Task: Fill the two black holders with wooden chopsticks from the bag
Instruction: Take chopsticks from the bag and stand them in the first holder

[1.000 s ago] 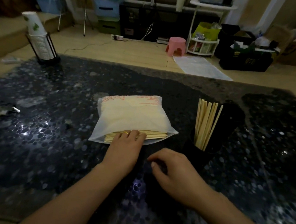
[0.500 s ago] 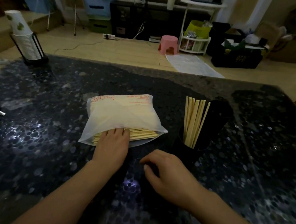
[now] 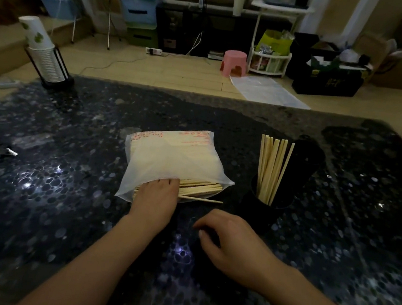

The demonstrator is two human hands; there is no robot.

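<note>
Left hand [image 3: 154, 197] grip hidden inside bag [image 3: 172, 159] of chopsticks [image 3: 201, 189]; holder [image 3: 264, 203] part-filled.

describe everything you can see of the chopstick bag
The bag is a translucent, whitish plastic pouch with red print along its far edge, lying flat on the dark speckled table. Its near end is open, showing a packed layer of pale wooden chopsticks; one stick pokes out sideways. The left hand reaches into the opening, fingers hidden inside.
</note>
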